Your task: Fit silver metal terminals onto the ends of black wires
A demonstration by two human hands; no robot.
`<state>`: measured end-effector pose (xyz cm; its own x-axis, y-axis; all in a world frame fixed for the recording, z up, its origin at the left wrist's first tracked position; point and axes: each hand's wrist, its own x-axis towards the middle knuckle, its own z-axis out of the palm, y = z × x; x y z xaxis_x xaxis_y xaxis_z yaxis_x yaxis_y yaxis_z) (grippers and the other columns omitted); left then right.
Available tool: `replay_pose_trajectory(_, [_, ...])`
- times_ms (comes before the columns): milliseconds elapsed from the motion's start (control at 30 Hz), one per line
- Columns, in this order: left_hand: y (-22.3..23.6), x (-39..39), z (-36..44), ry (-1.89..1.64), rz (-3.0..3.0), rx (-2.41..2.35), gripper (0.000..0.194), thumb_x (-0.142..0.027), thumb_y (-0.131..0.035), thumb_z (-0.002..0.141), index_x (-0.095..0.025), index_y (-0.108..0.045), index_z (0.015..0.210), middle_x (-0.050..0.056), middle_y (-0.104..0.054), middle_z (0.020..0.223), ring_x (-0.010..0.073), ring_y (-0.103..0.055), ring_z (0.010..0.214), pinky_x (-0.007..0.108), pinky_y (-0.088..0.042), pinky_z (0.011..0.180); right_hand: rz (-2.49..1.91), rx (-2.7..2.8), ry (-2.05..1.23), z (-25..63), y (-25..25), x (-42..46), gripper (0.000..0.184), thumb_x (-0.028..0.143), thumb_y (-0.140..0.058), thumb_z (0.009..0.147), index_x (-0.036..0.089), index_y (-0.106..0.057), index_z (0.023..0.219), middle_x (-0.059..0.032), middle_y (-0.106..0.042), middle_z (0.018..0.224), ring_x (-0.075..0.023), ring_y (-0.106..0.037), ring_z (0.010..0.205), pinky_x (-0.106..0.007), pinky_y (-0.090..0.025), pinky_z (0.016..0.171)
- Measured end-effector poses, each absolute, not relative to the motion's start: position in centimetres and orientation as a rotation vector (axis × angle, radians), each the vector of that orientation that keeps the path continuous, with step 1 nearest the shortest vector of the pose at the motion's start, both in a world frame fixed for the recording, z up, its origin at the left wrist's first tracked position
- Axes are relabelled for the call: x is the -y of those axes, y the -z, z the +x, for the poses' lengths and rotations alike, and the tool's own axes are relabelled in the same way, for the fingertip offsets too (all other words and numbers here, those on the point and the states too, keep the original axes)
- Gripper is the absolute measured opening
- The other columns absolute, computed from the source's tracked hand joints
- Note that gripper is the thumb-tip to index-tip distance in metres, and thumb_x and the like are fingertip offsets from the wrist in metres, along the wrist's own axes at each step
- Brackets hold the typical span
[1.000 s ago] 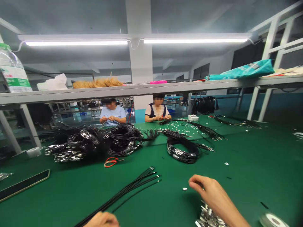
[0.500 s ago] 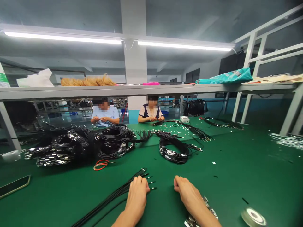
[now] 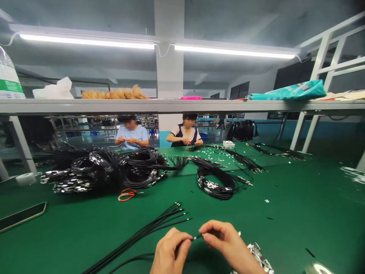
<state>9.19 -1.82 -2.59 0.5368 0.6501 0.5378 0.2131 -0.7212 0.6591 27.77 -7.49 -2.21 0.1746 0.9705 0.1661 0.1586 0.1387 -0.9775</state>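
My left hand (image 3: pixel 172 249) pinches a black cable (image 3: pixel 196 238) close to its end, where a small white mark shows. The tip of that cable runs to the fingertips of my right hand (image 3: pixel 222 239), which are closed on it; whether they also hold a small part is hidden. Beyond my left hand lies a bundle of black cables (image 3: pixel 142 227), their white-marked ends fanned toward the right. Partly behind my right wrist is a pile of small silvery metal pieces (image 3: pixel 258 255).
Coiled black cables (image 3: pixel 216 186) and a large cable heap (image 3: pixel 85 171) lie farther back. Red-handled scissors or snips (image 3: pixel 127 195), a phone (image 3: pixel 23 216) and a tape roll (image 3: pixel 318 268) rest on the green table. Two people (image 3: pixel 131 135) work opposite, beneath a shelf (image 3: pixel 171 107).
My left hand has drawn one cable end away from the fanned bundle toward me. My right hand has moved left, and its fingertips now meet that cable's tip. The view has shifted slightly.
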Motion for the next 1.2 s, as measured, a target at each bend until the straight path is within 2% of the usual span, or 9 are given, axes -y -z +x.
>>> replay_pose_trajectory(233, [2.4,2.0,9.2,-1.135,2.263,-0.675,0.03,-0.04,-0.046,0.094,-0.023,-0.07,0.088,0.001,-0.063,0.071,0.0144,-0.058,0.062,0.021,-0.043,0.06,-1.261,1.254,-0.828,27.9,2.3,7.6,0.012,0.029,-0.067,0.072,0.019,-0.072,0.076,-0.0016,-0.065,0.07,-0.0171,-0.052,0.065,-0.027,-0.04,0.061])
replay_pose_trajectory(400, [2.7,2.0,9.1,-1.093,2.272,-0.676,0.022,-0.029,-0.049,0.091,-0.023,-0.069,0.088,0.001,-0.063,0.073,0.0146,-0.058,0.064,0.021,-0.043,0.062,-1.249,1.373,-0.725,27.6,1.9,7.9,0.007,0.023,-0.066,0.073,0.021,-0.073,0.073,-0.002,-0.067,0.075,-0.0189,-0.058,0.071,-0.027,-0.044,0.065])
replay_pose_trajectory(500, [3.1,1.9,9.0,-1.061,2.185,-0.717,0.017,-0.024,-0.052,0.087,-0.024,-0.067,0.093,0.001,-0.066,0.078,0.0154,-0.06,0.068,0.021,-0.044,0.063,-1.254,1.526,-0.542,27.0,1.3,8.2,0.011,0.019,-0.061,0.079,0.021,-0.07,0.074,-0.0014,-0.066,0.076,-0.018,-0.061,0.073,-0.026,-0.045,0.067])
replay_pose_trajectory(667, [3.0,2.0,9.0,-0.859,2.014,-0.67,0.024,-0.021,-0.045,0.084,-0.02,-0.06,0.102,-0.004,-0.061,0.058,0.0111,-0.048,0.046,0.018,-0.036,0.046,-1.239,1.832,-0.215,26.3,0.1,8.8,0.021,0.015,-0.047,0.088,0.023,-0.066,0.084,-0.0016,-0.068,0.077,-0.0176,-0.06,0.072,-0.027,-0.043,0.066])
replay_pose_trajectory(800, [1.9,2.6,9.2,-0.769,2.005,-0.629,0.023,-0.019,-0.047,0.082,-0.018,-0.061,0.101,-0.005,-0.06,0.056,0.0104,-0.049,0.047,0.018,-0.036,0.049,-1.38,1.83,-0.416,25.4,0.0,9.1,0.015,0.014,-0.056,0.08,0.025,-0.067,0.081,0.0002,-0.07,0.077,-0.019,-0.062,0.073,-0.027,-0.044,0.068])
replay_pose_trajectory(900, [1.2,2.9,9.3,-0.806,2.015,-0.566,0.022,-0.027,-0.048,0.085,-0.018,-0.065,0.095,-0.001,-0.063,0.065,0.0129,-0.054,0.057,0.019,-0.04,0.056,-1.459,1.692,-0.555,24.4,0.0,9.1,0.015,0.016,-0.058,0.076,0.026,-0.068,0.08,0.0017,-0.071,0.081,-0.02,-0.064,0.078,-0.027,-0.045,0.075])
replay_pose_trajectory(1033, [1.2,2.5,9.1,-0.813,2.09,-0.622,0.029,-0.038,-0.048,0.087,-0.02,-0.071,0.083,0.002,-0.068,0.075,0.0179,-0.059,0.071,0.02,-0.044,0.065,-1.57,1.635,-0.559,25.9,-0.2,9.0,0.013,0.02,-0.063,0.071,0.029,-0.069,0.078,0.0054,-0.072,0.082,-0.0209,-0.062,0.083,-0.026,-0.044,0.078])
replay_pose_trajectory(1133, [1.9,2.0,8.7,-0.755,2.093,-0.831,0.032,-0.04,-0.047,0.087,-0.02,-0.07,0.077,0.001,-0.066,0.067,0.0162,-0.058,0.062,0.02,-0.043,0.057,-1.774,1.476,-0.362,30.5,0.4,9.3,0.014,0.028,-0.053,0.08,0.027,-0.066,0.084,0.0003,-0.07,0.086,-0.0224,-0.061,0.082,-0.028,-0.044,0.073])
replay_pose_trajectory(1200, [2.3,1.7,8.5,-0.692,2.078,-0.906,0.032,-0.04,-0.045,0.087,-0.019,-0.065,0.073,-0.001,-0.062,0.063,0.015,-0.057,0.058,0.02,-0.041,0.054,-1.942,1.362,-0.241,33.9,1.6,9.7,0.016,0.021,-0.048,0.078,0.023,-0.064,0.079,-0.0052,-0.068,0.082,-0.0263,-0.059,0.079,-0.034,-0.04,0.069])
